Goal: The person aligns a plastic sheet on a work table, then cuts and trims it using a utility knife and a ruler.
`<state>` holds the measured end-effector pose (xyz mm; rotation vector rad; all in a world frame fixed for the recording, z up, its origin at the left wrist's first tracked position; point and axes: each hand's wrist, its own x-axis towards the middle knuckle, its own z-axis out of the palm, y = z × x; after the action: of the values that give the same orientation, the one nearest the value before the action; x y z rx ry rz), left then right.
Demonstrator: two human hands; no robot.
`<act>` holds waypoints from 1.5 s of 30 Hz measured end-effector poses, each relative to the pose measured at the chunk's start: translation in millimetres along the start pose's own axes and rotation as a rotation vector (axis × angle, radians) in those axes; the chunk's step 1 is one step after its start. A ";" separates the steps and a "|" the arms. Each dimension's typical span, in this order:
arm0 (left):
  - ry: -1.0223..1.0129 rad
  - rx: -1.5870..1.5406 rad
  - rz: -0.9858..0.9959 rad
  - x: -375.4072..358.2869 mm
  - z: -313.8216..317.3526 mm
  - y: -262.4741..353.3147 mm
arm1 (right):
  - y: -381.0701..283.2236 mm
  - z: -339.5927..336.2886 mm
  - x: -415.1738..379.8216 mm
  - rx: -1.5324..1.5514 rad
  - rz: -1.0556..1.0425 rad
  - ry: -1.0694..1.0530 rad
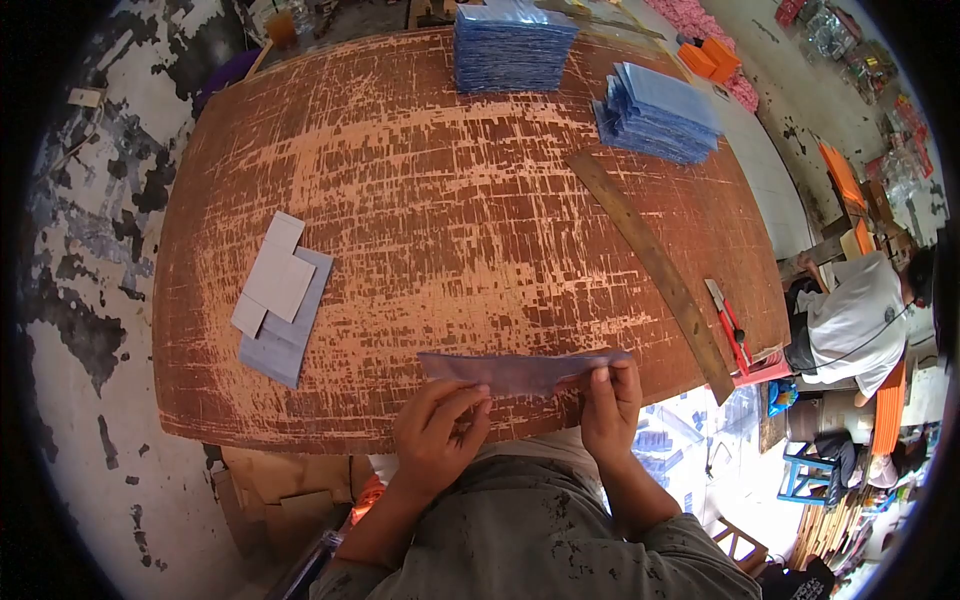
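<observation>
Over the near side of the desk [400, 290], I pinch the strip [525, 373]: left grip [437, 430] on its lower edge, right grip [612, 412] by its right end. It looks light, bendy, probably slick; I'd hold its edges.

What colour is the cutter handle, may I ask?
The cutter handle is mostly red, as the head view shows.

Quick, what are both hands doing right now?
Left hand: closed, holding the near edge of a translucent plastic sheet.
Right hand: closed, pinching the same sheet near its right end.
</observation>
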<state>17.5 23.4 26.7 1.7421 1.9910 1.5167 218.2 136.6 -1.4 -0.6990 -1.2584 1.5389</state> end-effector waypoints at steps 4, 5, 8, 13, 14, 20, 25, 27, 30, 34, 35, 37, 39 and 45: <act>0.060 -0.017 0.012 -1.6 2.0 -4.8 | -4.0 9.8 6.6 0.013 -0.110 -0.074; 0.076 -0.002 0.003 -3.5 2.3 -5.6 | -6.3 9.9 7.8 0.015 -0.111 -0.076; 0.104 0.011 0.012 -2.5 1.6 -7.7 | -9.1 7.9 9.9 -0.033 -0.034 -0.110; 0.141 -0.101 -0.066 -11.3 4.7 -12.5 | -10.9 8.5 10.3 0.032 0.022 -0.083; 0.151 -0.067 -0.048 -11.4 3.6 -13.3 | -10.9 8.4 10.6 0.035 0.022 -0.085; 0.196 0.015 -0.105 -7.5 -2.5 -3.7 | -5.6 5.2 10.1 0.025 0.018 -0.044; 0.084 0.057 -0.037 -0.5 -4.8 -5.9 | -5.7 3.2 11.6 -0.175 -0.137 -0.088; 0.008 0.033 0.031 -2.3 -4.0 -9.3 | -6.3 6.7 11.1 -0.161 -0.145 -0.073; 0.011 0.005 0.029 -4.3 -1.1 -12.6 | -11.1 10.1 10.8 -0.196 -0.176 -0.085; -0.018 -0.045 0.028 -6.4 -1.7 -14.2 | -12.1 13.1 8.8 -0.263 -0.189 -0.129; -0.018 -0.037 0.032 -6.3 -2.1 -13.9 | -12.0 12.5 9.1 -0.263 -0.188 -0.129; -0.018 -0.029 0.035 -5.8 -2.8 -13.6 | -11.6 10.9 11.0 -0.274 -0.202 -0.143; -0.007 0.015 0.064 -5.8 -3.2 -13.0 | -11.7 12.8 12.0 -0.261 -0.203 -0.144; -0.008 0.002 0.071 -2.6 -3.3 -11.5 | -12.7 9.9 14.3 -0.330 -0.236 -0.188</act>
<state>8.3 21.1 19.0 1.8358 1.9471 1.5263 208.8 145.8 15.6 -0.5959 -1.6977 1.2374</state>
